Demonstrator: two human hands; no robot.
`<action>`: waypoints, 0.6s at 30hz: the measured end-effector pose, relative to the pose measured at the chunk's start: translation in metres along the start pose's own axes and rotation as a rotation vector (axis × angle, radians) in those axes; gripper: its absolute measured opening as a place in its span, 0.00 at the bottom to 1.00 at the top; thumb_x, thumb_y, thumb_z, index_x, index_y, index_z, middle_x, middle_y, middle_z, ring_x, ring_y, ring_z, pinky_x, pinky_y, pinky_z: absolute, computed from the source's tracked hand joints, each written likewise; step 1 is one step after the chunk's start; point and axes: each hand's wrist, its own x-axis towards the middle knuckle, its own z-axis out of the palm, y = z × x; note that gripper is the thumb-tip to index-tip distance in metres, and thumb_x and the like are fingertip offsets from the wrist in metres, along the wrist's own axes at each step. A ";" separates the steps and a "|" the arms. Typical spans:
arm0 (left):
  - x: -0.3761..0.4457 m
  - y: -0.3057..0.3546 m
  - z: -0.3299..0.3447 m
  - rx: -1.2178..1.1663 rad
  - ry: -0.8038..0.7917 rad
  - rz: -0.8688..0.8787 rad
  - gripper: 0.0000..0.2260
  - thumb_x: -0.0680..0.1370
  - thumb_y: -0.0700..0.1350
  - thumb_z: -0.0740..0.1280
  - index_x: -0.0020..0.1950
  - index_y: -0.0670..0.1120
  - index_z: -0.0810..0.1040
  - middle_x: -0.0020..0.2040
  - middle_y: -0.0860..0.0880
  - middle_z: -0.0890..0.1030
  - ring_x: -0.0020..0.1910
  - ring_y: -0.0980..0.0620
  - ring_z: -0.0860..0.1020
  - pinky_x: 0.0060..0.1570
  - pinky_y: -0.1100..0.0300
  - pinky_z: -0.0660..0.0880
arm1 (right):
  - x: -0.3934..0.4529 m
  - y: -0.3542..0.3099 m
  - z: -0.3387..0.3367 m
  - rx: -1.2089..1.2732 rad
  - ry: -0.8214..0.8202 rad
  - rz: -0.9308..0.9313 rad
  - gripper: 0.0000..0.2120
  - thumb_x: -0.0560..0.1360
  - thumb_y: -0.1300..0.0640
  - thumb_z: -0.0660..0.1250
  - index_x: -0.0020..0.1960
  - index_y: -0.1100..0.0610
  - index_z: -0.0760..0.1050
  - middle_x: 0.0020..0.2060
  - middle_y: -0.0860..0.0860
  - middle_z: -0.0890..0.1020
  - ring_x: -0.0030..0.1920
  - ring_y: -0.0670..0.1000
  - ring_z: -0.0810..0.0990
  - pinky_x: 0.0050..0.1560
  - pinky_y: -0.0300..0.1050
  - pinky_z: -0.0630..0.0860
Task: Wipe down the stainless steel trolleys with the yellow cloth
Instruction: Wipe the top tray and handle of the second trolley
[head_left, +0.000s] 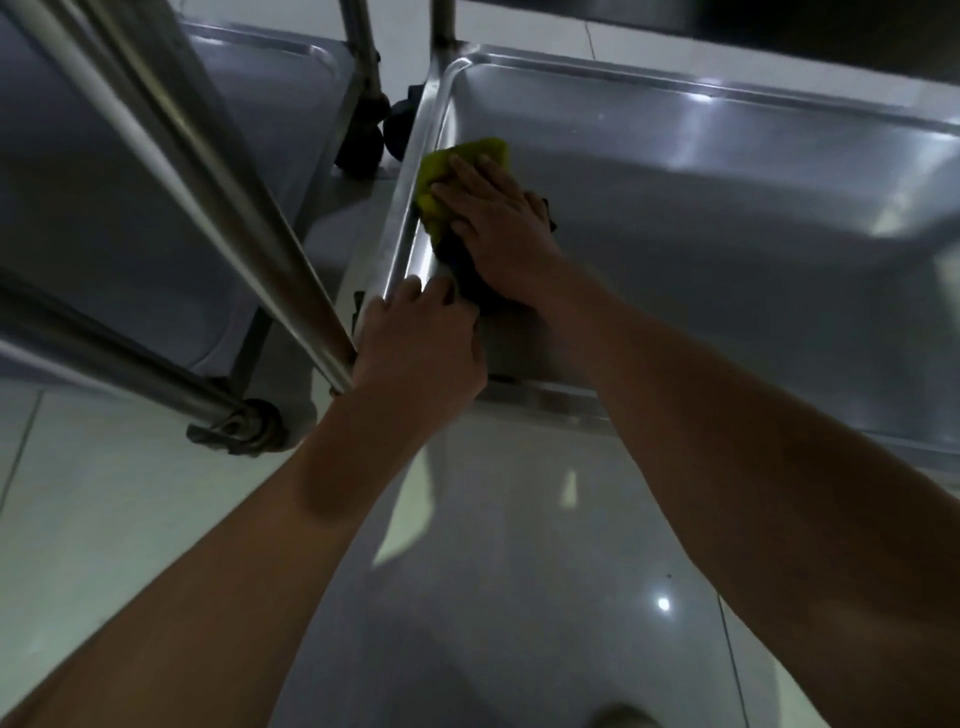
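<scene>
Yellow cloth (467, 161) is pressed flat under the straight fingers of the right hand (493, 218) against the left edge of the lower trolley shelf (727, 182). That rim is gripped by the left hand (421, 338), apparently for steadiness.

Glossy stainless steel trolley (675, 171), soft yellow cloth (467, 161), shiny tiled floor (130, 519).

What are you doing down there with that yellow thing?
A person is cleaning a shiny metal trolley. Their right hand lies flat on a yellow cloth, pressing it into the trolley's low tray near the left edge. Their left hand holds the tray's rim by the corner. Another trolley stands just to the left on the tiled floor.
</scene>
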 end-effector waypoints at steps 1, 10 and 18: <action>0.000 0.000 -0.001 -0.019 -0.005 -0.002 0.21 0.75 0.52 0.53 0.61 0.52 0.79 0.60 0.48 0.76 0.61 0.44 0.73 0.57 0.47 0.73 | 0.006 -0.004 0.002 0.005 -0.020 -0.029 0.22 0.83 0.50 0.54 0.77 0.42 0.62 0.80 0.43 0.53 0.80 0.49 0.48 0.75 0.58 0.51; -0.004 0.005 -0.001 0.046 -0.037 0.004 0.16 0.77 0.54 0.57 0.57 0.49 0.78 0.57 0.47 0.75 0.62 0.42 0.72 0.57 0.46 0.72 | -0.029 0.030 -0.010 -0.031 0.042 0.046 0.23 0.83 0.53 0.56 0.77 0.45 0.62 0.80 0.45 0.55 0.80 0.53 0.51 0.76 0.60 0.55; -0.034 0.103 -0.001 -0.180 -0.082 0.227 0.19 0.79 0.55 0.58 0.68 0.52 0.73 0.68 0.46 0.72 0.68 0.44 0.68 0.66 0.45 0.68 | -0.187 0.125 -0.065 -0.204 0.099 0.254 0.21 0.84 0.56 0.57 0.77 0.55 0.65 0.78 0.57 0.60 0.78 0.60 0.57 0.77 0.54 0.57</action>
